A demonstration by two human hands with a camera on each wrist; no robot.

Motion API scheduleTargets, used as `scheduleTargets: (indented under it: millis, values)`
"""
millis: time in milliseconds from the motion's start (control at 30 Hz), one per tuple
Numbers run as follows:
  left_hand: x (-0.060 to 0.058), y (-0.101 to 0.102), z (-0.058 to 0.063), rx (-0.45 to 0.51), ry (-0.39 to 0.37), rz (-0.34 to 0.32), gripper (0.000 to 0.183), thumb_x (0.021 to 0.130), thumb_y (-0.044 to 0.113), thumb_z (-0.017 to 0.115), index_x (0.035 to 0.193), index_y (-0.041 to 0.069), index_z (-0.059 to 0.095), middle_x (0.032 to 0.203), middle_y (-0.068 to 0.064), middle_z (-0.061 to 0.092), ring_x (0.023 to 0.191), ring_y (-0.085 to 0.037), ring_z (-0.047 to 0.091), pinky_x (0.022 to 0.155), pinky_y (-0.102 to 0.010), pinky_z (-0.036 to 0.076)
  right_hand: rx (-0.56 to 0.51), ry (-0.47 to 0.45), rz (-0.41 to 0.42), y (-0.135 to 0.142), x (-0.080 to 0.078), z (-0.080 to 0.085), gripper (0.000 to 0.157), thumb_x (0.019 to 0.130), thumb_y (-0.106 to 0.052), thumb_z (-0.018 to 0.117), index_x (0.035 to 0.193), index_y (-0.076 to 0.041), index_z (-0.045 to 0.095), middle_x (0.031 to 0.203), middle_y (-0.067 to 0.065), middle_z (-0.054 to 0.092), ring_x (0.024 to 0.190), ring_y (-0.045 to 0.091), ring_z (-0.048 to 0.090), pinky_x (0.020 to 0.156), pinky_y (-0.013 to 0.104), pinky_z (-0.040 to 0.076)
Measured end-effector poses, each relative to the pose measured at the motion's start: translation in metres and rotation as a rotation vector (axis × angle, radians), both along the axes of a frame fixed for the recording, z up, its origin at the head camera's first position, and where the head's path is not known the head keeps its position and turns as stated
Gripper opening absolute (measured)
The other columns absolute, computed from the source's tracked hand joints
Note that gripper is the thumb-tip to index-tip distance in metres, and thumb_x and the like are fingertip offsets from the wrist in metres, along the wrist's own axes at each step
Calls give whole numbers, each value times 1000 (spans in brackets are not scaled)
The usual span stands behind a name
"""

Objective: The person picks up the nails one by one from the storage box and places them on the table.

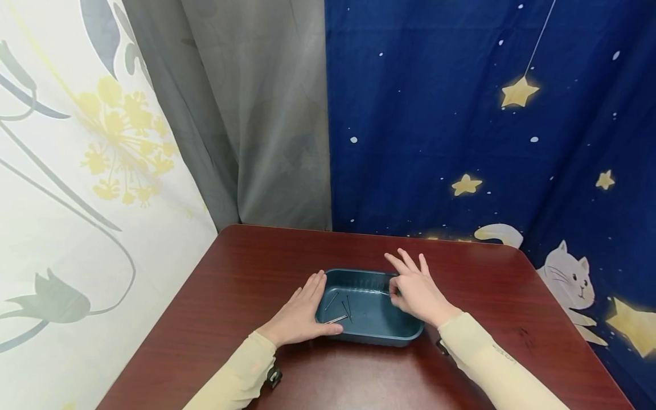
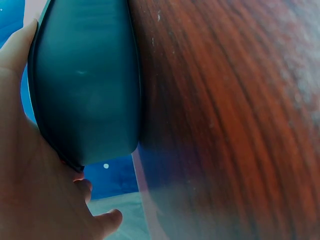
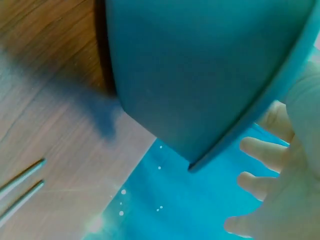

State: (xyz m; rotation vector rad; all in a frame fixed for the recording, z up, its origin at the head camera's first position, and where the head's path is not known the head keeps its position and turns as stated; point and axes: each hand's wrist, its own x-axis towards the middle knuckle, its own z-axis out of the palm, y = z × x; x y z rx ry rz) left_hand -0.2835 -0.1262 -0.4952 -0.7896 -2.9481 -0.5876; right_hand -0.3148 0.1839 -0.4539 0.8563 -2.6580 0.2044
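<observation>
Your L hand (image 1: 299, 314) steadies the L end of a dark teal tray (image 1: 381, 326), fingers nearly straight and close together along the side rim, thumb out over the near rim; they touch the tray w/o curling tight. Your R hand (image 1: 421, 291) hangs over the tray's R end, thumb & index brought together in a ring, the other three fingers raised and fanned apart; can't tell if anything sits btwn thumb & index. R wrist view gets those raised fingers just past the tray's rim.

The tray, low-walled w/ rounded corners, sits flat on a red-brown worktop (image 1: 205, 336), roughly midway btwn its L & R edges, long side facing you. Inside, slim nails (image 1: 345, 310), at least four, lie loose at the L end near your L thumb, a few crossing, pointing diff. ways; exact no. unclear, as some overlap.

Behind the tray, a strip of worktop runs to the far edge, backed by a grey curtain (image 1: 279, 114) on the L and a starry blue curtain (image 1: 435, 97) on the R. Worktop extends well past both tray ends; its L edge meets a flower-print white cloth (image 1: 56, 228). Your sleeved forearms (image 1: 230, 373) come in from the near side, well apart.
</observation>
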Motion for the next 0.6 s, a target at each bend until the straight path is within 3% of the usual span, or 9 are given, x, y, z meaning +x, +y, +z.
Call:
scheduleTargets:
  millis: [233, 600]
  values:
    - [0, 0, 1, 6, -8, -2, 114, 68, 78, 51, 148, 15, -1, 152, 10, -13, 141, -15, -1, 109, -51, 17, 20, 36, -16, 5, 8, 6, 27, 68, -29, 75, 58, -41, 54, 148, 2, 29, 141, 29, 6, 101, 62, -14]
    - [-1, -1, -1, 10, 2, -1, 114, 67, 79, 50, 148, 16, 0, 152, 10, -12, 141, -16, 0, 108, -51, 19, 4, 70, -59, 20, 18, 13, 27, 65, -30, 77, 58, -41, 53, 148, 3, 30, 141, 29, 5, 100, 61, -17]
